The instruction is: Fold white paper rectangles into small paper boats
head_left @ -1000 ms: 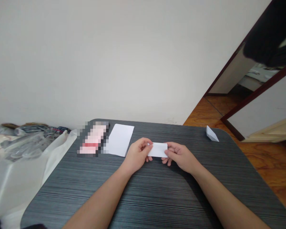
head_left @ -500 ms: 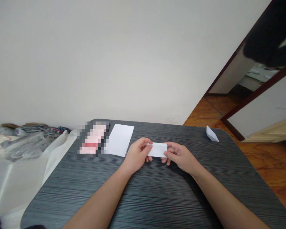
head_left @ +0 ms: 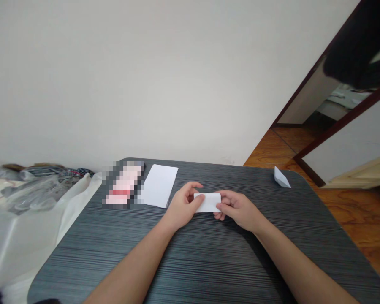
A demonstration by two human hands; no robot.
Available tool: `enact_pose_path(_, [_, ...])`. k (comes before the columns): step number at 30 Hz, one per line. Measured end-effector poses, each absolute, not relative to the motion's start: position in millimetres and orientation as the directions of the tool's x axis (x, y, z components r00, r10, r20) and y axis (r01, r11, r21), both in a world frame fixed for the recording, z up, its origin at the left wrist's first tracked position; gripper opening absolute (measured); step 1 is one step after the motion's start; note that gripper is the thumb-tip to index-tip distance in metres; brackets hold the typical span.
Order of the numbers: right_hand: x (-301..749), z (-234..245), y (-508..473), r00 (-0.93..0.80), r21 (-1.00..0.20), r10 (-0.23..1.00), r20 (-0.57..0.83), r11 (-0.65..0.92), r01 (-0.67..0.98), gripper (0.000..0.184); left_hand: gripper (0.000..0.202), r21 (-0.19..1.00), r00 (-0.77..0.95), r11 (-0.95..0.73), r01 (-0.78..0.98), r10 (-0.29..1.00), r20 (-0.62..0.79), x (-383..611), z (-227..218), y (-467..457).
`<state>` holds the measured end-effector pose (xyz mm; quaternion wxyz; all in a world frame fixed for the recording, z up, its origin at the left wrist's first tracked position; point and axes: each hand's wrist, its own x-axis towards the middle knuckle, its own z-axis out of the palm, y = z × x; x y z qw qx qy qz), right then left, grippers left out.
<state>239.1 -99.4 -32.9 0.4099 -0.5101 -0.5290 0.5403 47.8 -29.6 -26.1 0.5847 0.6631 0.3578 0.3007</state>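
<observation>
A dark grey table (head_left: 209, 261) with a fine streaked grain and rounded corners carries three things. Toward the far left edge lies a pink and white item (head_left: 123, 184), too blurred to tell. Just right of it lies a white paper sheet (head_left: 159, 185), set at a slant. Well apart, near the far right corner, sits a small folded paper piece (head_left: 281, 177).

Fig.: folded white paper strip (head_left: 207, 202), rectangular, w/ straight clean edges, long axis approx. horiz., is lying flat-on between the two hands. L hand (head_left: 183, 205) is pinching its left end, thumb on top; R hand (head_left: 239, 210) is gripping its right end. Strip is showing no visible markings, no obvious bend.
</observation>
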Motion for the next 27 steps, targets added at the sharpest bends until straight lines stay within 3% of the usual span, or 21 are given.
enact_pose_path(4, [237.3, -30.9, -100.5, -0.184, -0.987, 0.974, -0.134, -0.113, 0.118, 0.024, 0.026, 0.94, 0.6, -0.209, 0.269, 0.8, 0.006, 48.6, -21.5, -29.8])
enact_pose_path(8, [237.1, -30.7, -99.9, -0.207, -0.984, 0.97, -0.13, -0.101, 0.146, 0.018, 0.029, 0.913, 0.614, -0.269, 0.306, 0.789, 0.026, 49.0, -20.9, -29.3])
enact_pose_path(27, [242.2, -33.1, -99.6, -0.22, -0.979, 0.965, -0.144, -0.106, 0.173, 0.015, 0.033, 0.937, 0.643, -0.195, 0.288, 0.765, -0.038, 46.3, -20.8, -25.0])
